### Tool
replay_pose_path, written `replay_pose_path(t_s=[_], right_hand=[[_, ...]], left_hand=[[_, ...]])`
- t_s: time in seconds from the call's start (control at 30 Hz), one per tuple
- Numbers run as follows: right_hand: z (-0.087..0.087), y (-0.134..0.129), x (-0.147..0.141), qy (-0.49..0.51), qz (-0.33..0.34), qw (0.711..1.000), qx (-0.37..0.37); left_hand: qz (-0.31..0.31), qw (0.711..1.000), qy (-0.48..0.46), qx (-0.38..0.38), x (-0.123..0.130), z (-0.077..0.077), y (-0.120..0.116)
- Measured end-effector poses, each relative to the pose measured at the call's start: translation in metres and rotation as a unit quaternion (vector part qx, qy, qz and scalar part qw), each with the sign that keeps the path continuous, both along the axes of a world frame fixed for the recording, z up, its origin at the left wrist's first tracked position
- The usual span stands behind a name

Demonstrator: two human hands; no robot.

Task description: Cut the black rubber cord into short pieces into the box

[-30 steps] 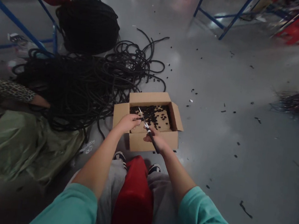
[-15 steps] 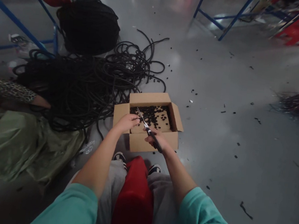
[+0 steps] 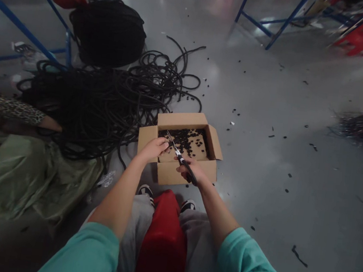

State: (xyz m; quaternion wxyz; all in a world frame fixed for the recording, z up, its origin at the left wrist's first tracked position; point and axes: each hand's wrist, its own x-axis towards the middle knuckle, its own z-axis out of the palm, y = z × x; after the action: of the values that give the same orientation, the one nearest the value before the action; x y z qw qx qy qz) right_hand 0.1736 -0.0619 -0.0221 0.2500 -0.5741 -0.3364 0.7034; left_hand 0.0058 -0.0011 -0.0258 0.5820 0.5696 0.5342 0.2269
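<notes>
An open cardboard box (image 3: 183, 119) stands on the floor at the centre, with many small black pieces (image 3: 185, 141) inside. Over its left side is my left hand (image 3: 154, 148), fingers pinched on something dark and too small to make out. My right hand (image 3: 191, 170) grips black-handled scissors (image 3: 179, 155) above the box's near flap. The scissor blades point up and left, beside my left fingertips, and look nearly closed.
Tangled black cord (image 3: 107, 97) and a large black coil (image 3: 109, 34) lie at the left. Another person's arm (image 3: 8, 105) reaches in beside a green sheet (image 3: 33, 171). Blue metal frames (image 3: 286, 21) stand behind. A red object (image 3: 165, 239) is between my legs.
</notes>
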Motion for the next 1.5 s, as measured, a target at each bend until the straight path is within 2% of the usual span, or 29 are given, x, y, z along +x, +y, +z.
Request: replay_pose_path(t_s=[0.13, 0.3, 0.43, 0.57, 0.77, 0.97, 1.5], right_hand=[[0.000, 0.000, 0.000, -0.018, -0.002, 1.000, -0.002], [-0.001, -0.001, 0.002, 0.010, 0.001, 1.000, 0.005], [-0.001, 0.000, 0.003, 0.033, 0.010, 0.999, 0.034], [-0.001, 0.000, 0.002, 0.012, 0.012, 0.999, 0.041], [-0.001, -0.002, -0.002, 0.037, -0.017, 0.999, 0.034], [-0.005, -0.001, -0.005, 0.022, -0.045, 0.999, 0.021], [-0.004, -0.002, -0.002, 0.045, -0.041, 0.998, -0.005]], left_hand=[[-0.001, 1.000, 0.019, 0.020, 0.000, -0.002, 0.001], [0.004, 0.998, 0.046, 0.036, 0.001, -0.003, 0.001], [-0.012, 0.999, 0.029, 0.024, 0.003, -0.002, 0.000], [-0.024, 0.999, 0.031, 0.009, 0.004, 0.001, 0.000], [0.025, 1.000, -0.008, 0.008, 0.008, 0.001, -0.001], [0.069, 0.997, -0.029, 0.000, 0.015, -0.011, -0.004], [0.048, 0.999, -0.019, 0.003, 0.012, -0.008, -0.001]])
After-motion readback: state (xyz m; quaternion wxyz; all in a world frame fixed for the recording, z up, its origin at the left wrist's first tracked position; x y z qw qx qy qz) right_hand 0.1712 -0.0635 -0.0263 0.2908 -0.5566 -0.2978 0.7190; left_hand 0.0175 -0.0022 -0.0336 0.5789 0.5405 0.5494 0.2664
